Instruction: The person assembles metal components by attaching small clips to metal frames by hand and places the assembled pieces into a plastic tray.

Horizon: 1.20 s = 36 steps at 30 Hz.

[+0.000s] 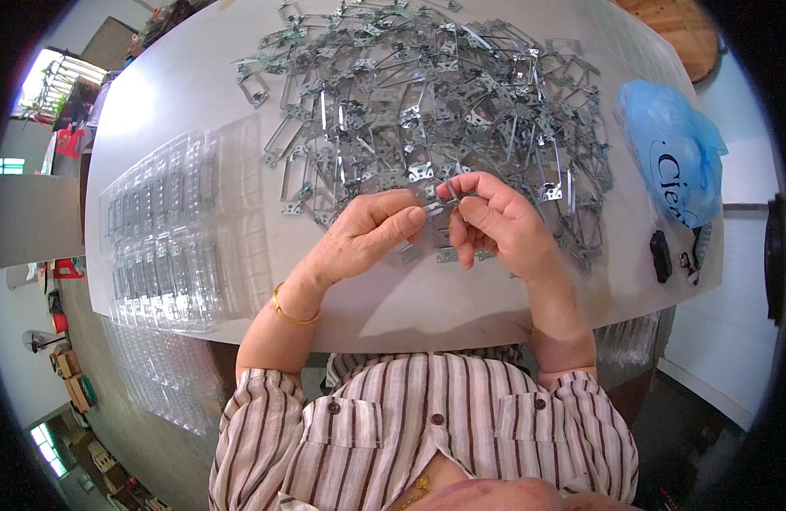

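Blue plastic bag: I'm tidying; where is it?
The blue plastic bag sits at the head view's right, on the white table, right of the metal brackets, beyond a black object.

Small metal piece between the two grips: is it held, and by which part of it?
The small metal piece is held, apparently near opposite ends, between the left grip and the right grip; its covered parts leave the exact place unclear.

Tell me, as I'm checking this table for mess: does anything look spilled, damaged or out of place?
Nothing plainly looks spilled or damaged. The metal parts lie in a tangled heap, unlike the neat rows in the clear trays on the left. The blue bag on the right seems out of place beside them.
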Available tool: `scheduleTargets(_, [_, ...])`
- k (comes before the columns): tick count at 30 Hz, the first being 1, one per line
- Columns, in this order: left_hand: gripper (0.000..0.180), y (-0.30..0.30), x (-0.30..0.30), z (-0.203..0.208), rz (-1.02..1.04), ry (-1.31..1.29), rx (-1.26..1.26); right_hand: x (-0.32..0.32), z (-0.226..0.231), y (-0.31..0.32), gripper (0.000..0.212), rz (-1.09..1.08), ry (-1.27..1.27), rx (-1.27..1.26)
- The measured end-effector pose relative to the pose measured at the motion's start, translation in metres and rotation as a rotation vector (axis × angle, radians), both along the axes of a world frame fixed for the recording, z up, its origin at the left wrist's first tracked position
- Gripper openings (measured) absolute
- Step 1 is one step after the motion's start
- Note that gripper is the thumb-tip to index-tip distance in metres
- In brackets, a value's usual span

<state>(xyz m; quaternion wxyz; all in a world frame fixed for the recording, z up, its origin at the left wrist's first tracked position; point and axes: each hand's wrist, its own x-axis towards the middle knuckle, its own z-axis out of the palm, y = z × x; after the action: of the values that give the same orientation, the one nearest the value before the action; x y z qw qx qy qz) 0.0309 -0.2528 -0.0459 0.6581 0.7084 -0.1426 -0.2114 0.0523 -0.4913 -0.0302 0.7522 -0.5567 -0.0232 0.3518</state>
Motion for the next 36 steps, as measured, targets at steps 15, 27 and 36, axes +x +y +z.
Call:
scheduleTargets(15, [0.044, -0.005, -0.004, -0.004, -0.193, -0.025, -0.126, 0.005, -0.014, -0.005, 0.016, -0.286, -0.514, -0.234])
scheduleTargets(27, [0.044, -0.007, 0.001, -0.004, 0.168, 0.178, -0.166, -0.012, -0.004, 0.010, 0.009, -0.063, -0.324, -0.174])
scheduleTargets(36, [0.044, -0.008, -0.001, -0.006, 0.143, 0.067, -0.107, -0.011, -0.003, 0.010, 0.008, -0.073, -0.300, -0.263])
